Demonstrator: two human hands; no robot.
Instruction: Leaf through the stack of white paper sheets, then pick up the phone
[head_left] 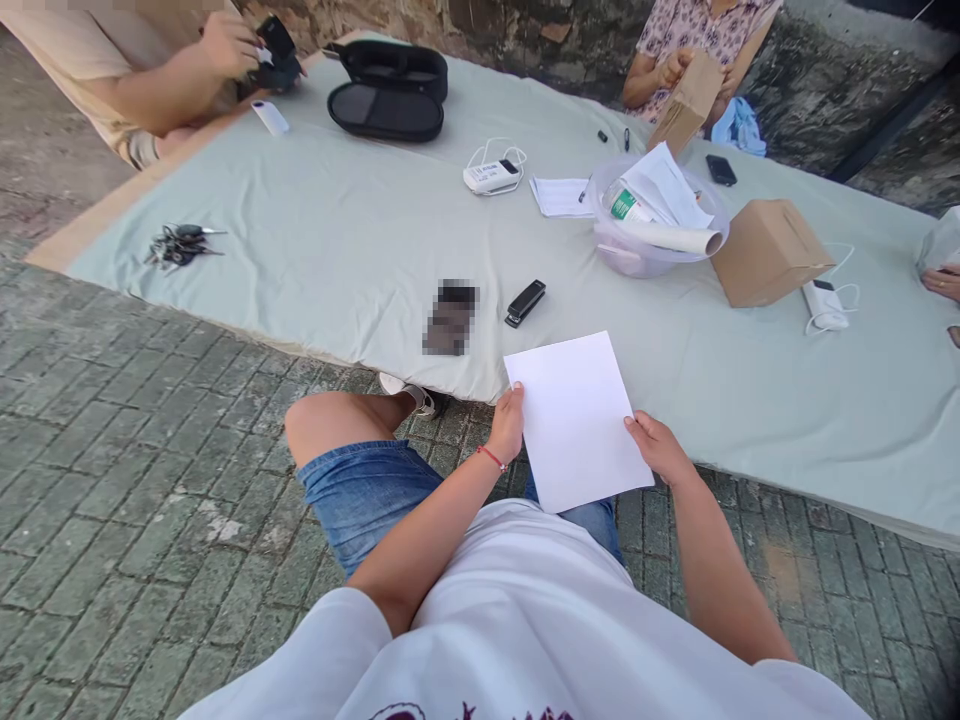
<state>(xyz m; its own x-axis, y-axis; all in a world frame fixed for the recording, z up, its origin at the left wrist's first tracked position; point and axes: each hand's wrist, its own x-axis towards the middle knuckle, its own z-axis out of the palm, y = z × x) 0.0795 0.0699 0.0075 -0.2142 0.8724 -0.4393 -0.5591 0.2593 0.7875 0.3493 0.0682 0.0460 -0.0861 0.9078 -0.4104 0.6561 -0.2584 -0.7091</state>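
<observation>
A white sheet of paper (581, 425), perhaps a thin stack, is held between my two hands over my lap at the table's near edge. My left hand (507, 424) grips its left side, thumb on top, a red bracelet at the wrist. On the opposite side my right hand (660, 447) pinches the right edge, with the fingers beneath hidden. Just beyond the paper a black stapler (525, 303) lies on the cloth. To the stapler's left is a dark, pixelated flat object (451, 317).
A cloth-covered table (337, 260) bears keys (182, 246), a black case (388, 90), a white power bank (492, 176), a plastic tub (637, 262) with papers and a roll, and a cardboard box (776, 252). Across it, one person handles a black device (276, 55), another a brown box (686, 102).
</observation>
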